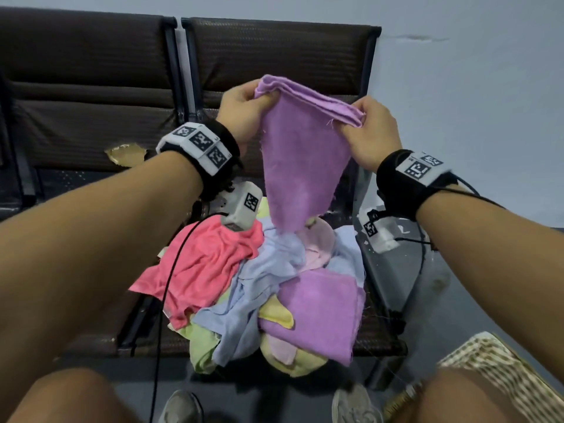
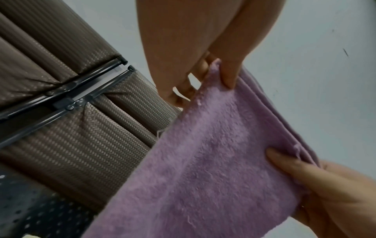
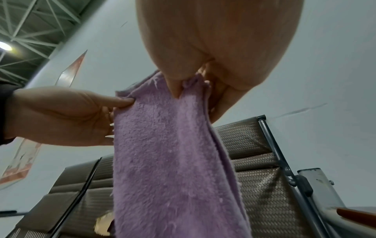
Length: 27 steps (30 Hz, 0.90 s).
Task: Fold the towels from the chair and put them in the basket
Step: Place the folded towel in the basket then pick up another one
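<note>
A purple towel (image 1: 305, 154), folded into layers, hangs in the air above the chair seat. My left hand (image 1: 258, 97) pinches its top left corner and my right hand (image 1: 351, 123) pinches the top right corner. The left wrist view shows the left hand (image 2: 221, 75) gripping the towel (image 2: 203, 169) edge, with the right hand (image 2: 305, 177) holding lower down. In the right wrist view, the right hand (image 3: 179, 87) pinches the towel (image 3: 168, 153) top while the left hand (image 3: 114, 104) holds its side. A pile of loose towels (image 1: 244, 270) in pink, blue, yellow and purple covers the seat. The woven basket (image 1: 494, 364) stands at the lower right.
Dark woven chairs (image 1: 274, 56) line a pale wall, with a second seat (image 1: 85, 87) to the left that has a torn patch (image 1: 125, 152). A grey metal armrest (image 1: 393, 270) borders the pile on the right. My knees and shoes (image 1: 355, 404) are at the bottom.
</note>
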Each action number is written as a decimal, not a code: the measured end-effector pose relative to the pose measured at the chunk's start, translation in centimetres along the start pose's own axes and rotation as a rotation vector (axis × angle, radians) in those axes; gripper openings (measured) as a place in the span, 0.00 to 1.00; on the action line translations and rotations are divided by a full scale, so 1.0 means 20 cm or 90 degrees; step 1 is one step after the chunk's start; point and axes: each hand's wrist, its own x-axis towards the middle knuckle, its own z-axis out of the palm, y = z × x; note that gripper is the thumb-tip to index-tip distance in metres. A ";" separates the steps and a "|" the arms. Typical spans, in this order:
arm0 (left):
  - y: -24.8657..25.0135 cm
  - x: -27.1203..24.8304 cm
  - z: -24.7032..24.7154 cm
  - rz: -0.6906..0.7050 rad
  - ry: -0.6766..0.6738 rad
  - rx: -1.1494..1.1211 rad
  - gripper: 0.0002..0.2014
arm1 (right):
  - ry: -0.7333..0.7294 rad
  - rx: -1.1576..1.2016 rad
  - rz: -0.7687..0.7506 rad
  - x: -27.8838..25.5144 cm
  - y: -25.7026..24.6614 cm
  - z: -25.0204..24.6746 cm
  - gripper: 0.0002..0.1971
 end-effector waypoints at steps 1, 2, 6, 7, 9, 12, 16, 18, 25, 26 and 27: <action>-0.02 -0.02 -0.02 -0.012 -0.018 -0.011 0.13 | -0.010 0.005 -0.019 -0.03 0.02 0.00 0.06; -0.05 -0.05 -0.03 -0.030 -0.033 -0.015 0.14 | -0.041 0.007 -0.035 -0.06 0.05 0.01 0.05; -0.32 -0.30 -0.10 -0.150 -0.115 0.069 0.13 | -0.331 -0.079 0.001 -0.29 0.20 0.06 0.09; -0.39 -0.38 -0.12 -0.190 -0.146 0.114 0.12 | -0.412 -0.115 0.026 -0.35 0.24 0.08 0.09; -0.52 -0.54 -0.15 -0.264 -0.216 0.197 0.12 | -0.543 -0.188 0.040 -0.49 0.31 0.12 0.09; -0.61 -0.73 -0.17 -0.362 -0.345 0.245 0.10 | -0.688 -0.194 0.071 -0.66 0.39 0.17 0.12; -0.65 -0.82 -0.18 -0.538 -0.473 0.213 0.08 | -0.848 -0.074 0.221 -0.79 0.46 0.22 0.06; -0.65 -0.82 -0.17 -0.583 -0.480 0.221 0.04 | -0.853 -0.061 0.262 -0.81 0.48 0.24 0.04; -0.82 -0.60 -0.04 -0.456 -0.257 0.283 0.10 | -0.508 -0.037 0.332 -0.65 0.61 0.37 0.07; -0.86 -0.56 -0.02 -0.435 -0.211 0.286 0.10 | -0.479 -0.046 0.309 -0.62 0.63 0.40 0.06; -0.91 -0.51 0.00 -0.414 -0.171 0.293 0.10 | -0.451 -0.052 0.284 -0.61 0.65 0.43 0.06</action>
